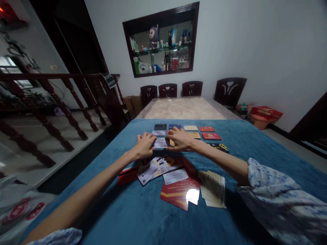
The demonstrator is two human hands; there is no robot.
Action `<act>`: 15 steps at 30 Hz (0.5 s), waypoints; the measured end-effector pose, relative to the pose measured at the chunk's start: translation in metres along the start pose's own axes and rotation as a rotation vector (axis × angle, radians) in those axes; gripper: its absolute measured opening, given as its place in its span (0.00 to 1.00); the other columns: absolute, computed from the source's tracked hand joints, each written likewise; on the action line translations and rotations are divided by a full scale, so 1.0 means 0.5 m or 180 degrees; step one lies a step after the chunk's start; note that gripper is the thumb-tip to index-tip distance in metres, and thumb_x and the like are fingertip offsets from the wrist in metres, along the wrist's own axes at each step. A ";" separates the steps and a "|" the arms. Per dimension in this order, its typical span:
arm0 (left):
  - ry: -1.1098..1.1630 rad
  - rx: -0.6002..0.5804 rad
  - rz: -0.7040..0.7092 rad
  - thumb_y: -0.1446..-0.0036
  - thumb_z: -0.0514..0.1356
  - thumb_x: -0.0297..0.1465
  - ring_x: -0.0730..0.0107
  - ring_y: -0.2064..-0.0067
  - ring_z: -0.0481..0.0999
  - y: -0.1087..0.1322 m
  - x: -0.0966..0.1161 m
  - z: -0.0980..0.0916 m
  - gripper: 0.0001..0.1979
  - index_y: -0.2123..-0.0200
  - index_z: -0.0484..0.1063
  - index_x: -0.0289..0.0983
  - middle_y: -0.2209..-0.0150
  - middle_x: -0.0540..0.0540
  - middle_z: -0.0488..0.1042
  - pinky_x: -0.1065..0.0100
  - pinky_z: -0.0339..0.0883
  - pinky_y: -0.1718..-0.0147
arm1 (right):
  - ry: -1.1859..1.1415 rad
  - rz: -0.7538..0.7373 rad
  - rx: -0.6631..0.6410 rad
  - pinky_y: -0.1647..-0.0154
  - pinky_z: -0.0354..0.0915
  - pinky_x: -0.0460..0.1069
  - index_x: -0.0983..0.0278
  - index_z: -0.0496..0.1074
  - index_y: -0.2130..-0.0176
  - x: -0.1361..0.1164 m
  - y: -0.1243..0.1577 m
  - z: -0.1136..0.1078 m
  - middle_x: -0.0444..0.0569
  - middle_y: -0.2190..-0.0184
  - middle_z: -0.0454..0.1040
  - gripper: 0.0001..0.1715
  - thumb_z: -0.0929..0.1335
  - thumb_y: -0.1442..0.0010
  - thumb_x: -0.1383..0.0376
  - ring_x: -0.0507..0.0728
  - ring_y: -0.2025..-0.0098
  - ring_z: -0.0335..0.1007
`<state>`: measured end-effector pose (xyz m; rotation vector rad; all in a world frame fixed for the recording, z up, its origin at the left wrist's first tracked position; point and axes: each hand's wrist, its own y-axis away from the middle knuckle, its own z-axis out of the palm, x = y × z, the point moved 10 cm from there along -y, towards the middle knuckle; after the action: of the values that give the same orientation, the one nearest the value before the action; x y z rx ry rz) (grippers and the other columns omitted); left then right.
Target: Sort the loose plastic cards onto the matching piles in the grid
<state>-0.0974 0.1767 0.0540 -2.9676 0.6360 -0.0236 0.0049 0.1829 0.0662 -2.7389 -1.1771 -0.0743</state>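
Observation:
A white card (pixel 160 143) lies on the blue cloth between my two hands. My left hand (pixel 145 145) has its bent fingers at the card's left edge. At its right edge, the curled fingers of my right hand (pixel 180 139) press on it and partly cover a tan card behind. Beyond my hands are rows of cards: a dark stack (pixel 160 127), a blue stack (pixel 175 126), a cream stack (pixel 190 128) and red cards (pixel 211 136). Nearer me, loose white cards (pixel 175 176), red cards (pixel 178 193) and cream cards (pixel 213 190) overlap in a spread pile.
The blue cloth (pixel 122 211) covers the near part of a long table, with a marble-like top (pixel 178 108) beyond. Dark chairs (pixel 230 92) stand around the far end. A wooden railing (pixel 68 92) runs at left, and a plastic bag (pixel 20 204) sits low at left.

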 end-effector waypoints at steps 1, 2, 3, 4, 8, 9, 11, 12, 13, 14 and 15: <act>-0.0020 -0.0028 -0.0040 0.45 0.59 0.27 0.50 0.45 0.62 -0.009 -0.009 0.002 0.18 0.49 0.69 0.40 0.47 0.40 0.69 0.48 0.56 0.49 | -0.0001 0.0035 -0.0012 0.53 0.59 0.56 0.64 0.74 0.51 0.003 -0.009 -0.001 0.59 0.50 0.70 0.26 0.68 0.40 0.49 0.67 0.47 0.59; -0.0038 -0.0050 -0.0079 0.45 0.59 0.27 0.50 0.45 0.63 -0.018 -0.017 0.004 0.18 0.49 0.69 0.40 0.47 0.40 0.69 0.48 0.56 0.49 | -0.0002 0.0075 -0.0020 0.53 0.59 0.56 0.64 0.74 0.52 0.007 -0.018 -0.002 0.59 0.50 0.70 0.25 0.68 0.40 0.49 0.67 0.47 0.59; -0.0056 -0.0073 -0.0109 0.45 0.59 0.27 0.50 0.45 0.63 -0.028 -0.026 0.006 0.19 0.49 0.69 0.40 0.46 0.40 0.69 0.48 0.57 0.49 | -0.0004 0.0114 -0.0031 0.52 0.59 0.56 0.63 0.74 0.52 0.011 -0.027 -0.002 0.59 0.50 0.70 0.24 0.68 0.40 0.49 0.67 0.47 0.59; -0.0074 -0.0093 -0.0132 0.45 0.58 0.27 0.50 0.45 0.63 -0.037 -0.033 0.007 0.19 0.49 0.68 0.39 0.46 0.40 0.69 0.48 0.57 0.49 | -0.0007 0.0153 -0.0049 0.52 0.60 0.57 0.63 0.74 0.53 0.016 -0.036 -0.001 0.59 0.50 0.70 0.24 0.68 0.40 0.50 0.67 0.47 0.59; -0.0129 -0.0192 -0.0221 0.45 0.57 0.26 0.49 0.45 0.63 -0.075 -0.061 0.016 0.20 0.48 0.69 0.38 0.46 0.39 0.68 0.48 0.59 0.49 | -0.0020 0.0279 -0.0149 0.51 0.61 0.58 0.63 0.75 0.53 0.038 -0.073 0.010 0.59 0.49 0.70 0.22 0.69 0.40 0.52 0.68 0.46 0.59; -0.0137 -0.0209 -0.0249 0.45 0.57 0.27 0.49 0.45 0.63 -0.084 -0.067 0.018 0.19 0.49 0.69 0.38 0.46 0.39 0.68 0.47 0.60 0.49 | -0.0021 0.0301 -0.0166 0.51 0.61 0.59 0.63 0.75 0.53 0.043 -0.081 0.013 0.59 0.48 0.69 0.22 0.69 0.40 0.52 0.68 0.45 0.59; -0.0147 -0.0233 -0.0285 0.46 0.57 0.27 0.48 0.44 0.63 -0.103 -0.079 0.022 0.19 0.49 0.69 0.38 0.45 0.39 0.68 0.47 0.60 0.49 | -0.0018 0.0348 -0.0186 0.51 0.62 0.59 0.63 0.75 0.53 0.054 -0.097 0.019 0.60 0.48 0.69 0.22 0.69 0.40 0.52 0.68 0.45 0.58; -0.0152 -0.0244 -0.0295 0.46 0.57 0.27 0.48 0.44 0.63 -0.112 -0.084 0.025 0.19 0.49 0.69 0.38 0.45 0.39 0.68 0.46 0.61 0.49 | -0.0021 0.0376 -0.0204 0.51 0.62 0.59 0.63 0.75 0.53 0.060 -0.105 0.023 0.60 0.48 0.69 0.21 0.69 0.40 0.52 0.68 0.44 0.58; -0.0160 -0.0254 -0.0307 0.46 0.57 0.26 0.48 0.44 0.64 -0.121 -0.089 0.028 0.19 0.49 0.69 0.38 0.45 0.39 0.68 0.46 0.61 0.49 | -0.0028 0.0403 -0.0231 0.51 0.63 0.59 0.63 0.75 0.53 0.065 -0.112 0.027 0.60 0.48 0.69 0.21 0.69 0.40 0.53 0.68 0.44 0.59; -0.0169 -0.0263 -0.0318 0.47 0.57 0.26 0.48 0.44 0.64 -0.130 -0.094 0.031 0.19 0.49 0.69 0.38 0.45 0.39 0.67 0.45 0.62 0.48 | -0.0040 0.0432 -0.0260 0.51 0.63 0.59 0.62 0.75 0.53 0.071 -0.119 0.032 0.60 0.48 0.70 0.21 0.69 0.41 0.53 0.69 0.44 0.59; -0.0173 -0.0274 -0.0334 0.47 0.58 0.25 0.48 0.43 0.64 -0.138 -0.099 0.035 0.20 0.49 0.70 0.38 0.45 0.39 0.67 0.45 0.62 0.48 | -0.0055 0.0457 -0.0288 0.51 0.63 0.59 0.62 0.76 0.53 0.076 -0.126 0.036 0.59 0.48 0.70 0.21 0.69 0.41 0.53 0.69 0.44 0.59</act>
<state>-0.1135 0.2612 0.0445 -3.0695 0.4864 0.0776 -0.0151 0.2557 0.0603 -2.8997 -1.0009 -0.0889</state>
